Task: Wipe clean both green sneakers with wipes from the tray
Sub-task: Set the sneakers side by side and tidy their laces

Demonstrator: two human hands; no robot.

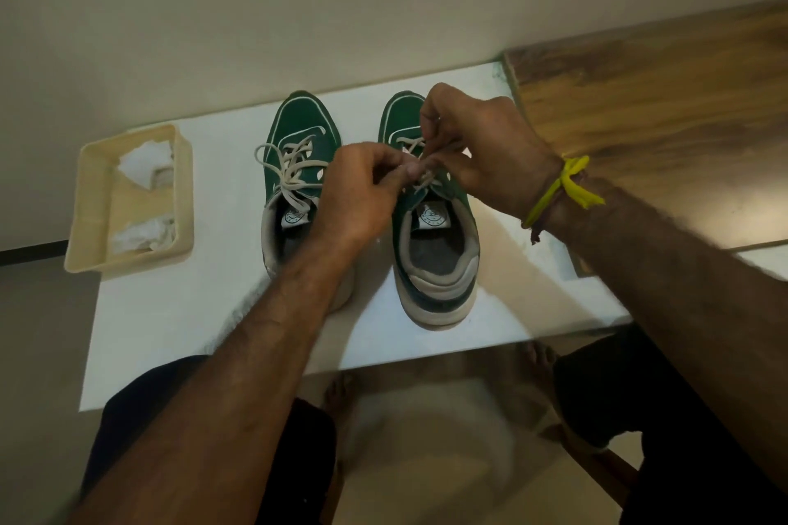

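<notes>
Both hands (pixel 426 166) seemingly pinch right sneaker's (pixel 430 226) laces (pixel 420 179)

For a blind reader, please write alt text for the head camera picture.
Both hands, left hand and right hand, pinch the laces of the right green sneaker on a white table. The left sneaker stands beside it, with a tray of wipes further left.

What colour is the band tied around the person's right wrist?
Yellow. The band shows best in the head view, knotted at the wrist just behind the right hand.
</notes>
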